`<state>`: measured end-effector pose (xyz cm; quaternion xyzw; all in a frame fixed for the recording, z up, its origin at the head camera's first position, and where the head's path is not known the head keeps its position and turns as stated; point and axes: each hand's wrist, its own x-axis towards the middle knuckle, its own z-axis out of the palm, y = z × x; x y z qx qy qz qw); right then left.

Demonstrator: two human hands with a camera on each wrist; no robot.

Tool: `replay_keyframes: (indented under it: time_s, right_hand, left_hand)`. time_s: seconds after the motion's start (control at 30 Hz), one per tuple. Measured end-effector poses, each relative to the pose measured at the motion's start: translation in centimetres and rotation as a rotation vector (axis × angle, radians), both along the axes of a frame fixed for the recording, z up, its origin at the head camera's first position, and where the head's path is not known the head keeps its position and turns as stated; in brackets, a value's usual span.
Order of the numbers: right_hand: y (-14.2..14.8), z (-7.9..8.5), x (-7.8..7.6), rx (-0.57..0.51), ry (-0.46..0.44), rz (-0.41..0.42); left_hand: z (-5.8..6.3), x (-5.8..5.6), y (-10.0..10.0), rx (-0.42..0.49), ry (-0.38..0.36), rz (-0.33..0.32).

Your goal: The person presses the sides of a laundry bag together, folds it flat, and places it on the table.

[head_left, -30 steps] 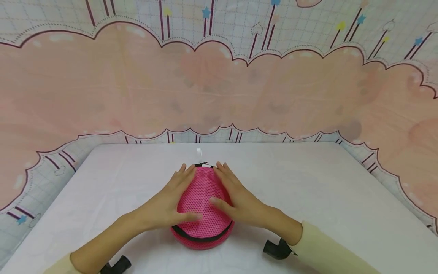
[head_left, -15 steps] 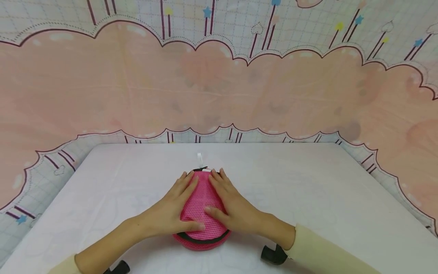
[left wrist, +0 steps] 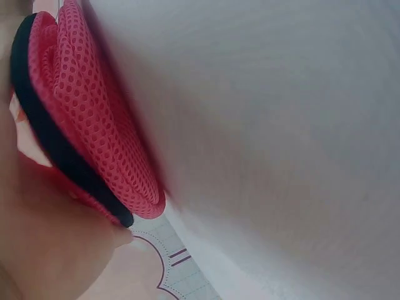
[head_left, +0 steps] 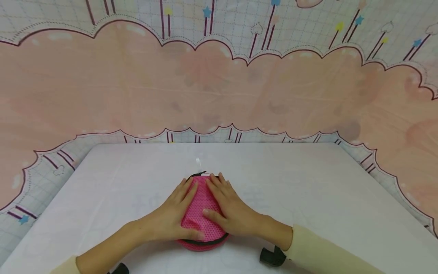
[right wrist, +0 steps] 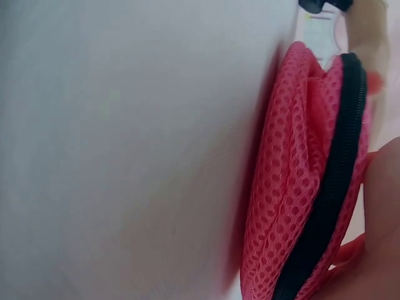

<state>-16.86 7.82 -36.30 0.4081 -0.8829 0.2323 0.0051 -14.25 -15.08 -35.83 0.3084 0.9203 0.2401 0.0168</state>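
Note:
A pink mesh zip pouch (head_left: 202, 201) lies at the middle of the near part of the white table, a white tag (head_left: 198, 163) showing at its far end. My left hand (head_left: 172, 217) presses on its left side with fairly straight fingers pointing away and the thumb across the near top. On the right side rests my right hand (head_left: 234, 213), fingers extended, thumb pointing inward over the mesh. The pouch's black zip (right wrist: 334, 181) runs along its side, with creased mesh (right wrist: 284, 187) beneath it in the right wrist view. In the left wrist view the mesh side (left wrist: 94, 106) also bulges and folds.
The white tabletop (head_left: 308, 182) spreads out to both sides of the pouch. Behind it hangs a peach cloth (head_left: 219, 91) with a scalloped border. A black wrist mount (head_left: 272, 257) sits under the right forearm, another (head_left: 120, 268) under the left.
Both hands have come lower and a little nearer to me, pressing down. The pouch looks flatter, its far end closer to me and its mesh dented near the left thumb.

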Motion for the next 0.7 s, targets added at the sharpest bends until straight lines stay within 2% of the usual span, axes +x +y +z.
replay_keyframes:
  time_s: [0.27, 0.5, 0.7]
  right_hand:
    - [-0.15, -0.47, -0.05, 0.017, -0.006, 0.007]
    - [-0.29, -0.66, -0.19, 0.014, -0.023, 0.002]
    - [-0.43, -0.94, -0.19, 0.016, -0.032, 0.001]
  left_hand:
    - [-0.34, 0.33, 0.13, -0.029, 0.011, -0.013]
    - [-0.43, 0.26, -0.02, -0.044, -0.015, -0.008]
    - [-0.91, 0.03, -0.09, -0.021, -0.02, -0.02]
